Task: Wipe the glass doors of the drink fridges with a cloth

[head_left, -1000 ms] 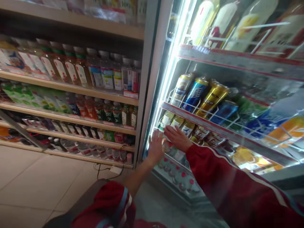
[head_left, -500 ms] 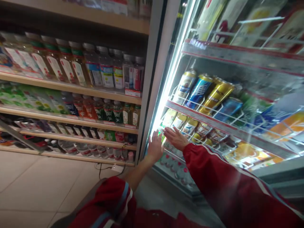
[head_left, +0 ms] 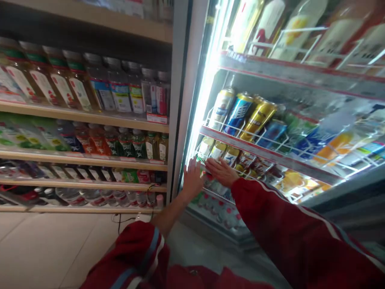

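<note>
My left hand (head_left: 193, 179) is raised with its fingers apart at the lit left edge of the drinks fridge (head_left: 198, 96). It holds nothing that I can see. Beside it, my right hand (head_left: 221, 171) reaches from the right, fingers stretched out flat in front of the lower rack. Just above and behind my right hand stand pale yellow bottles (head_left: 217, 150), partly covered by the fingers. Whether either hand touches a bottle or the rack, I cannot tell. Tilted cans, among them a blue can (head_left: 239, 113) and a gold can (head_left: 258, 118), sit on the rack above.
Left of the fridge, wooden shelves (head_left: 120, 120) hold rows of bottles. Low in the fridge are clear bottles with pink caps (head_left: 215, 208). A black cable (head_left: 119, 222) lies on the tiled floor (head_left: 39, 245). White wire guards (head_left: 279, 140) front the fridge racks.
The view has shifted right, so shelves and fridge appear further left. Both hands stay close together before the lower rack, still with fingers extended.
</note>
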Demonstrator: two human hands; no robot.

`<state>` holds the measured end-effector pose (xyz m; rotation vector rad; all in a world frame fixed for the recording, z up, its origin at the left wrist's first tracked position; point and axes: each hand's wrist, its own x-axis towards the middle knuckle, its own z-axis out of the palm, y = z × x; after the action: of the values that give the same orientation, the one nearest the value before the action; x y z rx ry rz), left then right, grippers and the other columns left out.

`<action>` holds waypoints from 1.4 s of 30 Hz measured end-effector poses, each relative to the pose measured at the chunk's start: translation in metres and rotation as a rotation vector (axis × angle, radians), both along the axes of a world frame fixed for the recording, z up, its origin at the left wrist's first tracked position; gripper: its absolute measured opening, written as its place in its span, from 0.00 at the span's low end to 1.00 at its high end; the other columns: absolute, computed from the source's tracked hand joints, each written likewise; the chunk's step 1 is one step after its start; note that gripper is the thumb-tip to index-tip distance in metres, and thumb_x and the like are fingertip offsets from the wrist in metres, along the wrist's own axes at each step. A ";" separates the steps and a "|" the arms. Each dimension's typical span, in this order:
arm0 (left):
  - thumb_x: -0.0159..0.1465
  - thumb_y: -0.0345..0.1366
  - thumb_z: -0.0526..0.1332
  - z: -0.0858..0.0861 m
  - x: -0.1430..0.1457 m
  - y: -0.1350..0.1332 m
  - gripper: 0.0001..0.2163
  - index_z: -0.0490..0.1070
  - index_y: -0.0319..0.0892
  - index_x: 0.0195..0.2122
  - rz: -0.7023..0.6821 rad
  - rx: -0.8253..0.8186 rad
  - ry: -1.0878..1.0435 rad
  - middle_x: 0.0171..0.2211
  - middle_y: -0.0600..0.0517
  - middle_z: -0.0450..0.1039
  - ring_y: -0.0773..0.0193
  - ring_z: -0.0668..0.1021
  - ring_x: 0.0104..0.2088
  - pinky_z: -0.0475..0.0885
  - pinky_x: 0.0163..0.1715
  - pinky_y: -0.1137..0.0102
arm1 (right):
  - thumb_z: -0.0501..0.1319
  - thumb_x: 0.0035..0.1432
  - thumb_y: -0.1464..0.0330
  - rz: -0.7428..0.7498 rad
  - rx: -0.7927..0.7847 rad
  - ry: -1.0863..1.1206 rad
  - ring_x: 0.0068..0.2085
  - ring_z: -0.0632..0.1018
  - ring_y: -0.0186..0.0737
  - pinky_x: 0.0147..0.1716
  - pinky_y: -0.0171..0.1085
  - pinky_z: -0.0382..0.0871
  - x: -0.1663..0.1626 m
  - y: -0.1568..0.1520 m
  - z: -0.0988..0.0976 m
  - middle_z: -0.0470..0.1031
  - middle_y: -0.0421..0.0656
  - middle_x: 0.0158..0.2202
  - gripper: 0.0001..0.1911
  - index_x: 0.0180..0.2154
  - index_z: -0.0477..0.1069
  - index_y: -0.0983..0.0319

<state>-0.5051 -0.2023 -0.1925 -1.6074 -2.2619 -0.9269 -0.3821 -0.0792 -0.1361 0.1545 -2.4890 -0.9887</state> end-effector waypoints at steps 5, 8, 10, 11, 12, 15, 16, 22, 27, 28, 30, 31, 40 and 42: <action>0.57 0.31 0.56 0.005 0.014 0.007 0.30 0.51 0.36 0.61 -0.015 0.065 0.035 0.64 0.38 0.49 0.51 0.51 0.64 0.53 0.60 0.50 | 0.51 0.60 0.76 -0.144 -0.071 0.150 0.63 0.57 0.45 0.63 0.56 0.35 0.024 0.008 0.053 0.60 0.48 0.61 0.25 0.59 0.57 0.63; 0.56 0.31 0.56 0.012 0.030 0.016 0.29 0.52 0.37 0.60 -0.023 0.122 0.059 0.63 0.38 0.50 0.51 0.52 0.64 0.53 0.60 0.50 | 0.52 0.59 0.76 -0.181 -0.101 0.236 0.65 0.53 0.47 0.63 0.58 0.32 0.042 0.012 0.073 0.58 0.49 0.62 0.28 0.61 0.53 0.63; 0.56 0.31 0.55 0.018 0.041 0.023 0.29 0.51 0.37 0.60 -0.039 0.145 0.078 0.63 0.38 0.49 0.51 0.51 0.64 0.52 0.60 0.49 | 0.52 0.59 0.76 -0.155 -0.072 0.203 0.64 0.56 0.45 0.63 0.56 0.34 0.057 0.013 0.067 0.61 0.48 0.60 0.26 0.60 0.56 0.63; 0.56 0.30 0.55 0.021 0.046 0.026 0.30 0.51 0.36 0.61 -0.047 0.149 0.087 0.64 0.38 0.49 0.51 0.51 0.65 0.52 0.60 0.49 | 0.52 0.59 0.77 -0.137 -0.052 0.167 0.63 0.58 0.45 0.63 0.55 0.35 0.064 0.012 0.061 0.62 0.47 0.60 0.26 0.59 0.57 0.63; 0.56 0.30 0.55 0.025 0.051 0.028 0.30 0.50 0.36 0.61 -0.055 0.150 0.095 0.64 0.38 0.49 0.51 0.51 0.65 0.51 0.60 0.49 | 0.52 0.59 0.77 -0.123 -0.032 0.137 0.62 0.59 0.44 0.63 0.54 0.37 0.071 0.012 0.056 0.63 0.47 0.59 0.25 0.58 0.59 0.63; 0.56 0.30 0.55 0.037 0.063 0.035 0.30 0.51 0.36 0.61 -0.065 0.154 0.121 0.64 0.38 0.48 0.51 0.50 0.65 0.50 0.60 0.50 | 0.51 0.59 0.77 -0.119 0.021 0.146 0.62 0.61 0.44 0.64 0.53 0.35 0.087 0.014 0.057 0.65 0.45 0.58 0.23 0.56 0.61 0.63; 0.56 0.31 0.55 0.041 0.066 0.037 0.30 0.51 0.36 0.61 -0.066 0.162 0.133 0.64 0.38 0.48 0.51 0.50 0.65 0.50 0.61 0.50 | 0.51 0.59 0.77 -0.136 0.031 0.189 0.62 0.60 0.44 0.64 0.53 0.33 0.091 0.016 0.063 0.64 0.45 0.58 0.23 0.57 0.61 0.64; 0.57 0.31 0.54 0.057 0.088 0.041 0.31 0.48 0.37 0.62 -0.098 0.214 0.208 0.65 0.40 0.46 0.52 0.47 0.65 0.48 0.62 0.51 | 0.53 0.60 0.74 -0.194 0.003 0.327 0.64 0.55 0.46 0.63 0.56 0.30 0.117 0.026 0.086 0.61 0.48 0.60 0.25 0.59 0.58 0.63; 0.58 0.30 0.53 0.059 0.103 0.041 0.28 0.50 0.36 0.61 -0.129 0.208 0.263 0.64 0.40 0.47 0.54 0.47 0.65 0.48 0.62 0.52 | 0.52 0.58 0.78 -0.127 -0.042 0.132 0.61 0.61 0.44 0.62 0.54 0.43 0.139 0.023 0.051 0.64 0.47 0.58 0.24 0.56 0.62 0.61; 0.58 0.30 0.52 0.061 0.105 0.042 0.28 0.51 0.36 0.61 -0.131 0.208 0.268 0.64 0.40 0.48 0.54 0.48 0.65 0.48 0.62 0.51 | 0.52 0.58 0.78 -0.133 -0.042 0.138 0.62 0.61 0.44 0.62 0.54 0.43 0.143 0.024 0.052 0.64 0.46 0.58 0.24 0.56 0.62 0.60; 0.59 0.30 0.52 0.067 0.110 0.045 0.27 0.52 0.35 0.61 -0.138 0.216 0.279 0.64 0.39 0.48 0.53 0.48 0.65 0.48 0.61 0.51 | 0.52 0.59 0.77 -0.174 -0.047 0.228 0.63 0.58 0.44 0.63 0.55 0.39 0.150 0.028 0.065 0.63 0.47 0.59 0.25 0.58 0.59 0.60; 0.59 0.30 0.53 0.070 0.112 0.047 0.27 0.52 0.35 0.61 -0.147 0.223 0.286 0.64 0.38 0.47 0.52 0.47 0.65 0.48 0.62 0.51 | 0.52 0.59 0.76 -0.202 -0.052 0.300 0.64 0.56 0.44 0.63 0.56 0.36 0.154 0.031 0.074 0.62 0.48 0.59 0.26 0.59 0.57 0.61; 0.60 0.30 0.52 0.088 0.139 0.065 0.27 0.51 0.37 0.61 -0.264 0.246 0.344 0.64 0.39 0.47 0.54 0.45 0.66 0.45 0.62 0.51 | 0.51 0.61 0.74 -0.273 -0.049 0.353 0.63 0.58 0.43 0.63 0.55 0.33 0.187 0.027 0.055 0.65 0.46 0.58 0.24 0.58 0.59 0.59; 0.60 0.30 0.51 0.089 0.142 0.067 0.27 0.50 0.37 0.61 -0.279 0.249 0.354 0.64 0.40 0.47 0.55 0.45 0.66 0.45 0.62 0.51 | 0.51 0.61 0.73 -0.288 -0.051 0.376 0.63 0.58 0.43 0.63 0.54 0.33 0.192 0.028 0.056 0.66 0.46 0.57 0.23 0.58 0.59 0.59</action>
<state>-0.3630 -0.1350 -0.1033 -1.8295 -1.6509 -0.8611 -0.1896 -0.0513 -0.0800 -0.3823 -2.2203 -0.9599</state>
